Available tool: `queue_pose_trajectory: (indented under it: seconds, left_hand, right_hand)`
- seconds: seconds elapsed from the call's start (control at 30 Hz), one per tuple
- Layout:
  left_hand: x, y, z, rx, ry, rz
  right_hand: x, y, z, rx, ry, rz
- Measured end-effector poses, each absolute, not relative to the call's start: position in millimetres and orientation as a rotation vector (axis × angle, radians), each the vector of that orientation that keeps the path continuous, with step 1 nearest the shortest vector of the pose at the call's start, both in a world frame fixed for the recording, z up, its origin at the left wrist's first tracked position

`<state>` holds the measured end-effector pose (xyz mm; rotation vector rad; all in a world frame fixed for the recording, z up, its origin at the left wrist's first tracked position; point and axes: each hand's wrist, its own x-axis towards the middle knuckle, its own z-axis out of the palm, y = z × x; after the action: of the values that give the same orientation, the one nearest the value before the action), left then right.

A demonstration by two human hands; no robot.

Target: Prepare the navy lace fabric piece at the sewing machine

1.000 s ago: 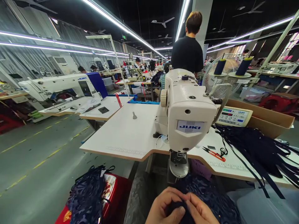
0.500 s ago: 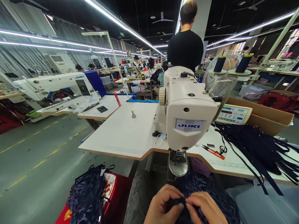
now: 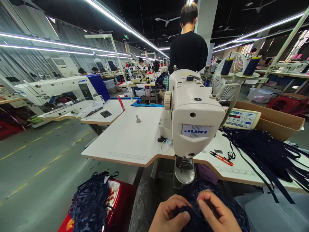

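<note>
At the bottom of the view my left hand [image 3: 170, 214] and my right hand [image 3: 216, 214] both pinch a piece of dark navy lace fabric [image 3: 193, 206] in my lap. The fabric sits just below the presser foot [image 3: 184, 172] of a white JUKI sewing machine [image 3: 193, 112]. My fingertips meet over the cloth, thumbs on top. More of the same fabric spreads to the right under my right hand.
A white work table [image 3: 130, 141] carries red thread snips [image 3: 223, 158], a control panel [image 3: 241, 118] and a heap of navy straps [image 3: 265, 151]. A red stool [image 3: 116, 199] with navy fabric stands at left. A person in black [image 3: 189, 48] stands behind the machine. A cardboard box [image 3: 272, 120] is right.
My right hand has lifted and shifted slightly over the fabric, with its fingers raised higher than before. The person behind the machine has stepped a little to the left.
</note>
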<state>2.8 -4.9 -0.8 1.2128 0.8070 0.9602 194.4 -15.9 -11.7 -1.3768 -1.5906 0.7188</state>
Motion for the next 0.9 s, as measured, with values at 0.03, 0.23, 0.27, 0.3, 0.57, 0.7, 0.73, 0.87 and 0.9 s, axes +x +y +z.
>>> queue_pose_trajectory:
  seconds: [0.03, 0.23, 0.27, 0.3, 0.57, 0.7, 0.73, 0.87, 0.9]
  left_hand:
    - [3.5, -5.1, -1.9, 1.145, 0.796, 0.946]
    - [6.5, -6.2, -8.6, 0.946, 0.746, 0.976]
    - [6.5, -6.2, -9.3, 0.937, 0.739, 0.981]
    - [6.5, -6.3, -9.8, 0.929, 0.734, 0.981]
    - [8.7, -7.7, -11.6, 0.826, 0.718, 0.998]
    - [8.8, -6.1, -10.5, 0.856, 0.756, 0.968]
    - [8.8, -5.4, -10.1, 0.877, 0.763, 0.947]
    - [9.5, -3.6, -11.0, 0.929, 0.742, 0.926]
    - [9.7, -3.6, -12.0, 0.939, 0.733, 0.926]
  right_hand:
    - [208.4, -5.7, -14.2, -1.444, -1.653, 0.625]
    - [314.2, 82.7, -47.3, -1.699, -1.699, 0.040]
    - [327.1, 94.3, -52.9, -1.710, -1.714, 0.020]
    - [336.9, 103.3, -57.7, -1.711, -1.745, 0.021]
    - [336.9, 100.2, -62.7, -1.710, -1.718, 0.004]
    - [305.2, 58.8, -44.5, -1.662, -1.595, 0.146]
    - [294.3, 45.4, -37.3, -1.621, -1.624, 0.195]
    - [249.8, 0.7, -5.8, -1.291, -1.951, 0.455]
    - [241.3, -5.2, 0.4, -1.230, -2.026, 0.478]
